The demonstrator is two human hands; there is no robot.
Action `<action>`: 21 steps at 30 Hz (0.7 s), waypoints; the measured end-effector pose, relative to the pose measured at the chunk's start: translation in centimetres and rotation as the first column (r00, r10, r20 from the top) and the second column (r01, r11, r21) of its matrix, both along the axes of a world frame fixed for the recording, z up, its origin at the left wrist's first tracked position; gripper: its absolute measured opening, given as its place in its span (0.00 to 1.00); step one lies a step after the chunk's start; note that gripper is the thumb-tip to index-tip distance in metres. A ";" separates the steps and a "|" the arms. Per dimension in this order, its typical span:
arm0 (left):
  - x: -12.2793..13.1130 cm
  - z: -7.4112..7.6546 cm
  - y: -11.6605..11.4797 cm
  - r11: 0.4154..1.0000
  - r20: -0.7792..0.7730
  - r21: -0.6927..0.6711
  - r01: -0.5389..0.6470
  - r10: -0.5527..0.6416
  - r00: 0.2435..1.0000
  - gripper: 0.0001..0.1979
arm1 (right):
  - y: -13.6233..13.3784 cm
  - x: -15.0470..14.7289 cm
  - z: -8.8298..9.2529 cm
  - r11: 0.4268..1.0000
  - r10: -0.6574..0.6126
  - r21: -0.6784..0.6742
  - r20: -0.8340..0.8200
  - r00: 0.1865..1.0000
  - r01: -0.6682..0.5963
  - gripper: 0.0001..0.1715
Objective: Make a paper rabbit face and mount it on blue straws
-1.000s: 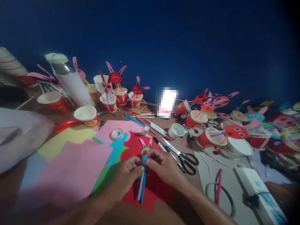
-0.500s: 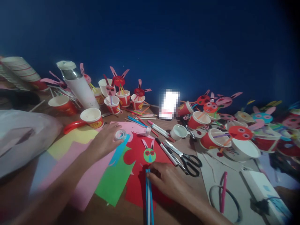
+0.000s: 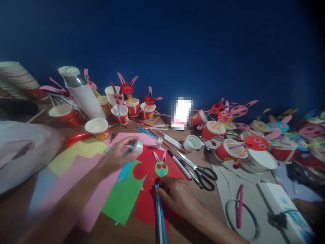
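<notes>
A roll of clear tape [image 3: 138, 147] is pinched in the fingers of my left hand [image 3: 119, 152], above the coloured paper. My right hand [image 3: 175, 191] grips the top end of blue and white paper sticks [image 3: 160, 220] that point down toward the near edge. Just beyond my right fingers lies a green paper rabbit face [image 3: 161, 168] with pink ears, flat on a red sheet [image 3: 148, 206]. A green sheet [image 3: 124, 196] and a pink sheet [image 3: 93, 186] lie under and beside my left arm.
Black-handled scissors [image 3: 200, 171] and markers [image 3: 179, 164] lie right of the red sheet. Paper cups [image 3: 120, 115] with rabbit faces line the back. A white bottle [image 3: 83, 95], a glowing phone [image 3: 181, 113] and a plastic bag [image 3: 27, 152] stand around the table.
My left hand has lifted the tape roll slightly and moved it right, turning it on its side. My right hand stays almost in place on the sticks.
</notes>
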State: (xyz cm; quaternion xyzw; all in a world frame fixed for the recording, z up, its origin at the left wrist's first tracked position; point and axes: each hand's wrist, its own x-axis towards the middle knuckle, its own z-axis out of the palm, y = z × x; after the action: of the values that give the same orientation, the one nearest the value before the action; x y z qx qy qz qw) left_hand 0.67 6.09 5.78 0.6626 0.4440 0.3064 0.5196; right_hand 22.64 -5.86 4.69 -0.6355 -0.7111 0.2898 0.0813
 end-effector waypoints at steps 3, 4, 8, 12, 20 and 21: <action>1.4 -0.2 -1.3 0.939 0.458 -0.239 0.246 -0.115 0.882 0.28 | 0.2 0.6 0.6 0.999 -0.027 0.045 -0.028 0.999 0.029 0.12; 1.7 -0.5 -1.6 0.916 0.555 -0.263 0.302 -0.112 0.824 0.27 | 0.3 0.8 0.9 0.997 -0.041 0.069 -0.062 0.997 0.045 0.13; 2.6 -1.7 -2.0 0.841 0.709 -0.339 0.422 -0.066 0.702 0.26 | 0.8 1.6 1.8 0.980 -0.064 0.175 -0.191 0.980 0.098 0.15; 2.4 -2.4 -2.0 0.839 0.697 -0.364 0.405 -0.043 0.716 0.27 | 1.5 1.6 2.1 0.976 -0.054 0.189 -0.266 0.962 0.107 0.13; 2.0 -3.0 -2.6 0.957 0.468 -0.094 0.274 -0.200 0.861 0.27 | 3.2 0.2 0.6 0.971 -0.223 -0.128 -0.780 0.585 0.200 0.15; 1.9 -3.0 -2.7 0.964 0.426 -0.038 0.262 -0.221 0.877 0.27 | 3.3 -0.1 0.4 0.971 -0.225 -0.143 -0.818 0.529 0.192 0.17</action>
State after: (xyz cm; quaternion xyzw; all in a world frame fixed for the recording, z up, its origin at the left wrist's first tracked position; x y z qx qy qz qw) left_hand 2.59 3.37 2.74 0.6065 0.2502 0.3526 0.6672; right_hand 22.55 -2.53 5.06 -0.5055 -0.5025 0.5550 0.4290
